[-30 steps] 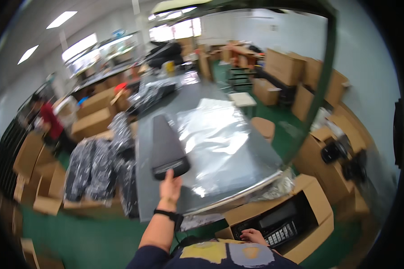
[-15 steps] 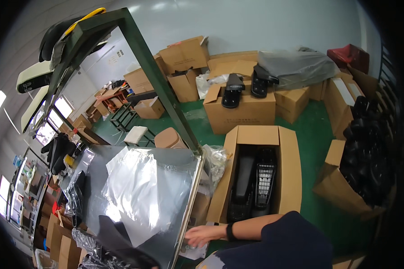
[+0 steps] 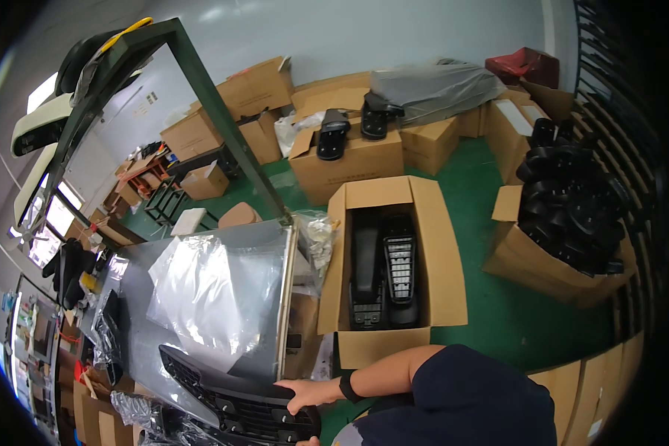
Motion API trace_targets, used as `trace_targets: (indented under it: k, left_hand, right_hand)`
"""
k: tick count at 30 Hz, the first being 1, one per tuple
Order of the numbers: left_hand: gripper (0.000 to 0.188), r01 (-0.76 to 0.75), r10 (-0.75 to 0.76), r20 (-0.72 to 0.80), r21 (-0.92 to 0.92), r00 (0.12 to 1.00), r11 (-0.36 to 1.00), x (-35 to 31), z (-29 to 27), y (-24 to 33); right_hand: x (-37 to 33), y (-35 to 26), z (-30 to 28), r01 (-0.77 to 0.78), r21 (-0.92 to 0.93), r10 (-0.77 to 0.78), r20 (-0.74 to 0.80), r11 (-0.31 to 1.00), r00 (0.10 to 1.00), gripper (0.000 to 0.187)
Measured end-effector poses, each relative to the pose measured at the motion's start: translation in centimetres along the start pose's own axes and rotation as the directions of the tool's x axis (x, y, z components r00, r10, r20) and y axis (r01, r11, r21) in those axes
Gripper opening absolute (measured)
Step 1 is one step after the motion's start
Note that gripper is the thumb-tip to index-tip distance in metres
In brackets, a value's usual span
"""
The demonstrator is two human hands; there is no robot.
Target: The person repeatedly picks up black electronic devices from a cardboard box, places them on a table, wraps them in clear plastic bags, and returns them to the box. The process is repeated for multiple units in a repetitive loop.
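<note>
My left hand (image 3: 305, 392), with a dark band on the wrist, grips the near edge of a long black plastic grille panel (image 3: 230, 394). The panel lies across the near corner of a grey metal table (image 3: 137, 327). A clear plastic bag (image 3: 208, 297) is spread flat on the table just beyond the panel. To the right of the table stands an open cardboard box (image 3: 438, 260) with black plastic parts (image 3: 383, 275) stacked upright inside. A sliver of skin at the bottom edge may be my right hand (image 3: 308, 441); its grip is hidden.
A green steel post (image 3: 223, 126) rises slanted from the table's far corner. Cardboard boxes (image 3: 349, 156) line the wall, some with black parts on top. A carton of black parts (image 3: 572, 215) sits at the right on the green floor (image 3: 498, 312). More bagged parts (image 3: 149, 416) lie lower left.
The view has swung from the table's length round to the right, onto the boxes. My left hand stays at the table's near corner and now sits on the black grille panel.
</note>
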State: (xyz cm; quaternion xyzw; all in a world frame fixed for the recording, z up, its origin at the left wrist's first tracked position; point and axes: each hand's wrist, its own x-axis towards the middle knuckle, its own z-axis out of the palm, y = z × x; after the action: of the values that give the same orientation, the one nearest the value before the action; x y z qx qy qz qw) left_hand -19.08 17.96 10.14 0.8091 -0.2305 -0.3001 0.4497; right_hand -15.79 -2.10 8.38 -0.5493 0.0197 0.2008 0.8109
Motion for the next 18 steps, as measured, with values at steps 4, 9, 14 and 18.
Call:
trace_targets:
  k: [4, 9, 14, 18]
  left_hand:
    - [0.039, 0.031, -0.018, 0.065, -0.201, 0.998, 0.979, 0.9, 0.9, -0.2]
    - [0.039, 0.07, -0.037, 0.078, -0.481, 0.996, 0.874, 1.8, 1.3, 0.9]
    - [0.039, 0.134, -0.031, 0.161, -0.679, 0.986, 0.721, 4.1, 4.0, 3.7]
    - [0.04, 0.163, -0.001, 0.209, -0.758, 0.978, 0.631, 5.4, 7.0, 6.8]
  right_hand:
    - [-5.6, -2.0, -1.5, 0.055, 0.104, -0.06, 0.047, 0.993, 0.997, 0.081]
    - [-13.5, -0.8, -1.5, -0.06, 0.259, 0.035, 0.1, 0.964, 0.994, 0.081]
    - [-17.6, -0.3, -2.6, 0.043, 0.184, -0.057, 0.077, 0.982, 0.995, 0.084]
    - [-23.4, -1.4, -4.8, 0.162, 0.051, -0.162, 0.0, 0.985, 0.987, 0.092]
